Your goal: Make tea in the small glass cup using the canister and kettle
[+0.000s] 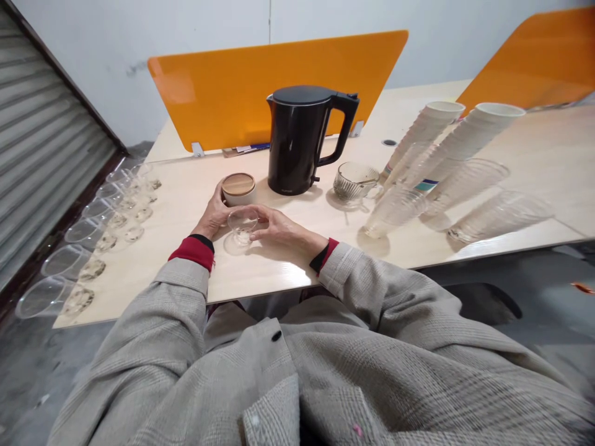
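Observation:
My left hand is wrapped around the left side of a small white jar with a wooden lid. The jar stands upright on the table. Just in front of it is a small clear cup, which my right hand grips from the right, thumb nearer me and fingers on the far side. Behind the hands rises a black electric kettle, its handle turned right. Right of the kettle sits a ribbed glass cup with something lying in it, too small to make out.
Several clear cups with dark bits in them line the table's left edge. Tall stacks of paper cups and clear plastic cups stand at the right. An orange divider closes off the back; a second orange divider is farther right.

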Demonstrator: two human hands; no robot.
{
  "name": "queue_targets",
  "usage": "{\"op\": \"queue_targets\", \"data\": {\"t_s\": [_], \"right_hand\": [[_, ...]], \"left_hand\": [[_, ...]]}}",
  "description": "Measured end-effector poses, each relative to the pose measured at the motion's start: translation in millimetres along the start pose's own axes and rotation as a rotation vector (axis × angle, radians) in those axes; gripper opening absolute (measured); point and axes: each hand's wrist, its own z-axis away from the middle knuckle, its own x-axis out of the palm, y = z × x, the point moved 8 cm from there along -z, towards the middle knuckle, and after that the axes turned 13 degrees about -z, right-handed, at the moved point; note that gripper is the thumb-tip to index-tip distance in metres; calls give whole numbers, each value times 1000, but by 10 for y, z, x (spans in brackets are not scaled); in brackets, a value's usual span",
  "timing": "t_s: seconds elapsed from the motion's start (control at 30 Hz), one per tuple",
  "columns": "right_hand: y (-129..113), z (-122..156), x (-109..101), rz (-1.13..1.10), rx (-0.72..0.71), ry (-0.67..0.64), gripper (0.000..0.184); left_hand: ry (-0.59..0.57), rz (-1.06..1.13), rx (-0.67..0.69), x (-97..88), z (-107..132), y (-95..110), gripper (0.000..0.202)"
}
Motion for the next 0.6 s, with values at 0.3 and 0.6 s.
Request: {"op": "queue_targets", "data": {"t_s": [0.3, 0.6], "right_hand": [[-319, 259, -1067, 79, -159, 493, 74], [-584, 299, -2444, 456, -205, 1161, 67]], "left_hand": [[145, -34, -172, -546, 241, -234, 99], [-9, 102, -193, -256, 728, 101, 64]]}}
